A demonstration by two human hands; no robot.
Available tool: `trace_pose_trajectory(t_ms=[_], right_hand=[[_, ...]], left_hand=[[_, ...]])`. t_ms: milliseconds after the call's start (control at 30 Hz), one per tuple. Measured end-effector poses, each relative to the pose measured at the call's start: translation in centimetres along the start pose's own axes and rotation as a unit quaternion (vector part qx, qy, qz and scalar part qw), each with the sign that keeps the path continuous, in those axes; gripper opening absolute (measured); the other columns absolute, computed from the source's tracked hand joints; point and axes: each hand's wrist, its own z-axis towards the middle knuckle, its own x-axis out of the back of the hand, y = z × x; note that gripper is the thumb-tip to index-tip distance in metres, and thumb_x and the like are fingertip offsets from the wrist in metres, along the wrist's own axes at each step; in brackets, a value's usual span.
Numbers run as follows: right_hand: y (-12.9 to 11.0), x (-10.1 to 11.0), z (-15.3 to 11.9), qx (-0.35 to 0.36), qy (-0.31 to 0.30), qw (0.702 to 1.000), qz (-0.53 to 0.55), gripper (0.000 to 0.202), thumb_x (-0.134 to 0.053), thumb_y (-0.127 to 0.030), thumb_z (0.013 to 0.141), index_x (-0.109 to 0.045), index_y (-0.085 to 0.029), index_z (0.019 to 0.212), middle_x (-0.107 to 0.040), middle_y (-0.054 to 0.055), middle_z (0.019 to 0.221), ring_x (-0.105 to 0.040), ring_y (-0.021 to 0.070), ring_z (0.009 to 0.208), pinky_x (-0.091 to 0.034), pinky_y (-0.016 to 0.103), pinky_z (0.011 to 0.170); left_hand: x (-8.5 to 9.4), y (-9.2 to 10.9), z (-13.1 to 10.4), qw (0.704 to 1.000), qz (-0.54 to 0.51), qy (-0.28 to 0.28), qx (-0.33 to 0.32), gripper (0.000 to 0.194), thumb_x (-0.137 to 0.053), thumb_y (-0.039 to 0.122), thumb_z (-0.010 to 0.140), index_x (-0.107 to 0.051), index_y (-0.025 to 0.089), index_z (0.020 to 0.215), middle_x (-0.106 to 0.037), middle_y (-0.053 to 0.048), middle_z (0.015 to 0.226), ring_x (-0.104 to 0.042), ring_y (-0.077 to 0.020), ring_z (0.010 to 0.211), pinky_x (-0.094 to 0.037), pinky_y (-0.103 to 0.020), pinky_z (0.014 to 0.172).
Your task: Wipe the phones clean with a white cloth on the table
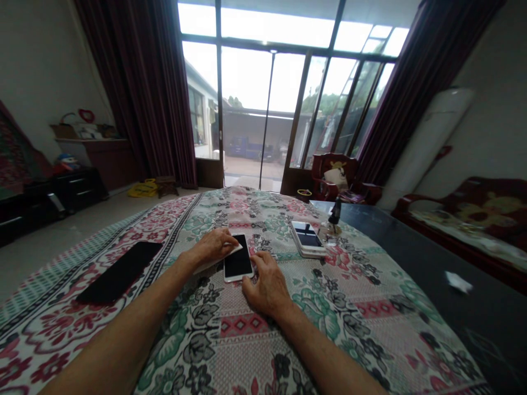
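We're seeing a phone (237,263) lying screen up on the flowery tablecloth (304,351), straight ahead at 12 o'clock. We're expecting it to be handling light and stiff, with glass that's probably slippery and easily cracked or scratched; we're favouring a hold by both long edges, fingers off the screen. For looks, we're noting a black screen, white border and rounded corners, slim, the far end leaning slightly towards 11 o'clock.

Our left hand (214,244) is coming in from the phone's 10 o'clock side, pinching a thin white piece (236,248) against the upper screen; paper or cloth, we're not managing to tell. It's looking soft and floppy, with part of it trailing below the hand. Our right hand (268,282) is sitting at the phone's 4 o'clock, loosely curled, not clenched, thumb and forefinger touching the edge near the corner.

Around the phone, we're marking a black flat slab (121,271) at 9 o'clock, well apart, and a stack of pale flat devices (308,240) between 2 and 3, the top one showing a dark screen. Beyond the stack, towards 2, a small dark object (335,213) is standing upright, and we're spotting a crumpled white scrap (458,282) on the dark surface (405,236) out past 3 o'clock
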Motion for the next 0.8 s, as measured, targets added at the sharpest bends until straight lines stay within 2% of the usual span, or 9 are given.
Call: trace_pose_trajectory(t_ms=[233,367,533,667,800], right_hand=[[-0.1,0.2,0.0,0.0,-0.015,1.0,-0.014,0.032,-0.059,-0.026,0.075,-0.061,-0.015,0.105,-0.055,0.01,0.11,-0.051,0.0227,0.103,-0.041,0.035,0.095],[-0.1,0.2,0.0,-0.004,-0.02,1.0,-0.017,0.032,-0.06,-0.028,0.075,-0.062,-0.016,0.104,-0.055,0.011,0.113,-0.051,0.0236,0.103,-0.041,0.037,0.095],[-0.1,0.1,-0.1,-0.006,-0.017,1.0,-0.019,0.031,-0.06,-0.028,0.076,-0.062,-0.016,0.104,-0.055,0.012,0.114,-0.051,0.024,0.103,-0.041,0.037,0.095],[-0.1,0.2,0.0,-0.006,-0.015,1.0,-0.015,0.032,-0.06,-0.028,0.075,-0.062,-0.016,0.105,-0.055,0.011,0.113,-0.051,0.0236,0.103,-0.041,0.037,0.095],[-0.2,0.3,0.0,-0.004,-0.018,1.0,-0.017,0.033,-0.061,-0.027,0.075,-0.061,-0.015,0.105,-0.056,0.011,0.111,-0.051,0.0235,0.103,-0.042,0.036,0.094]], left_hand=[[0.0,-0.1,-0.1,1.0,-0.023,-0.007,-0.018,0.028,-0.05,0.038,0.091,-0.073,0.026,0.101,-0.062,-0.005,0.094,-0.057,-0.0178,0.089,-0.041,-0.027,0.081],[0.0,-0.1,0.0,1.0,-0.023,-0.016,-0.01,0.025,-0.053,0.035,0.089,-0.073,0.027,0.102,-0.061,-0.006,0.094,-0.057,-0.0181,0.088,-0.041,-0.027,0.079],[0.6,0.5,-0.1,0.997,-0.03,-0.065,-0.033,0.026,-0.05,0.03,0.09,-0.072,0.028,0.105,-0.061,-0.005,0.093,-0.056,-0.0164,0.084,-0.041,-0.024,0.075],[1.1,1.2,-0.1,0.996,-0.024,-0.079,-0.024,0.023,-0.056,0.032,0.086,-0.072,0.029,0.102,-0.063,-0.005,0.095,-0.057,-0.0172,0.086,-0.04,-0.026,0.077],[1.3,1.9,0.1,0.989,-0.048,-0.131,-0.042,0.023,-0.061,0.027,0.081,-0.072,0.029,0.1,-0.068,-0.001,0.095,-0.058,-0.0159,0.085,-0.04,-0.024,0.077]])
